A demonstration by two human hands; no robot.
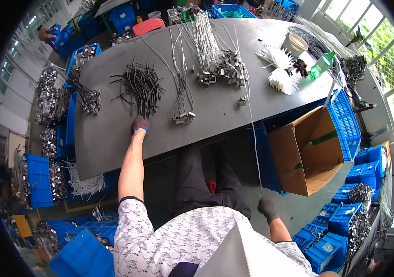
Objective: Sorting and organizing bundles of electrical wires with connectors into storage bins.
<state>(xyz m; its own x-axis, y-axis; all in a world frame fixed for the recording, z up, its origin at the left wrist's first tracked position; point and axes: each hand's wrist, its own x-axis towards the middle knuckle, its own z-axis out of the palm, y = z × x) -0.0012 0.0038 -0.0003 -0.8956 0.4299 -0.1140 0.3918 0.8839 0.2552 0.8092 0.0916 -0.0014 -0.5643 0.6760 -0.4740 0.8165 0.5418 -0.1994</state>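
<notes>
Head view: the gloved left hand (pixel 140 125) is at thin black strips (pixel 143 90) on the grey table (pixel 102 143), the gloved right hand (pixel 267 210) by a long white wire (pixel 255 138), both grips indiscernible; tugging could drag the silver metal bracket (pixel 242 102).

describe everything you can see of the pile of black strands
The pile of black strands is a loose sheaf of thin, slightly curved pieces, plastic- or rubber-like in look. It lies on the grey table, splayed at the far end and narrower at the near end, where the gloved left hand is; whether it grips them is unclear.
</notes>
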